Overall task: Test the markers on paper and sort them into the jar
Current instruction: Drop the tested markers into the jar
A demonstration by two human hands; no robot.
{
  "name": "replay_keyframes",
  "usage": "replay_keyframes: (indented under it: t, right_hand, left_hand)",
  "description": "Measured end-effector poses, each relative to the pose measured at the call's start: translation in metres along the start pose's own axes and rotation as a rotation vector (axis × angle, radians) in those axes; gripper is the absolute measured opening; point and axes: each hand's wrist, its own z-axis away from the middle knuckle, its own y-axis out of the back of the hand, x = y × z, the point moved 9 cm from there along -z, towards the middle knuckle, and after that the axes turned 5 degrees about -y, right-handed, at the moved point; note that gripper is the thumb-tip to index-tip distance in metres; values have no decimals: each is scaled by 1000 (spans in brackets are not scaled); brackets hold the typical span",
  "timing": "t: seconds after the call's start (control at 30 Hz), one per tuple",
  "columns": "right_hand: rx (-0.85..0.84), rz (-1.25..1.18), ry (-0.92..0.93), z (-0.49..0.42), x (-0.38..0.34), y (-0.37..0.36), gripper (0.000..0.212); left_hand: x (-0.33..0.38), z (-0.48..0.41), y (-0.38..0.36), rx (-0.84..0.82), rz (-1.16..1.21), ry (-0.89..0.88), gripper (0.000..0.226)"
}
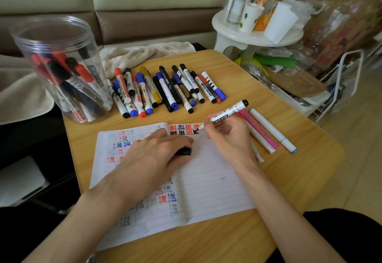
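White-barrelled marker (227, 113) with a black end is being pinched between the thumb and fingers of the right hand (229, 138), which are curling closely round its lower barrel. The tip is touching the top of the right page of the lined notebook (206, 184), beside red and black test characters, and the barrel is tilting up to the right. The left hand (157, 153) is lying palm down across the notebook's fold, its fingers curling over a black cap (184, 151) and holding it against the paper. Both forearms are reaching in from the near edge.

Capped markers (165, 89) are lying side by side on the wooden table (310, 159) beyond the notebook. The clear plastic jar (60, 66) is standing at the table's far left corner, with several markers leaning inside. A pink marker (260, 132) is lying just right of the right hand.
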Motion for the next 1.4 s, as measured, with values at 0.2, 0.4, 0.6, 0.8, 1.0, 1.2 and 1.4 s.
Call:
replay_keyframes:
  t: [0.2,0.4,0.6,0.8,1.0,1.2,1.4]
  right_hand:
    - [-11,-9,-36,1,2,0,11]
    - [-69,-196,-62,3,-3,4,9]
    - [-238,-374,-73,12,-11,-2,8]
    - [-319,-386,-30,18,-16,-2,7]
    - [-429,-301,43,28,-21,-9,8]
    - [-472,-256,-21,29,-15,-9,30]
    - [-420,-468,-89,16,-14,9,19]
  left_hand:
    - [1,0,1,17,14,-5,31]
    - [-4,-2,16,180,188,49,32]
    - [-5,1,33,329,232,127,47]
    - [-1,2,37,356,265,150,36]
    - [3,2,41,388,271,137,32]
    - [-1,2,39,358,276,148,35]
    - [-9,3,44,373,310,195,36]
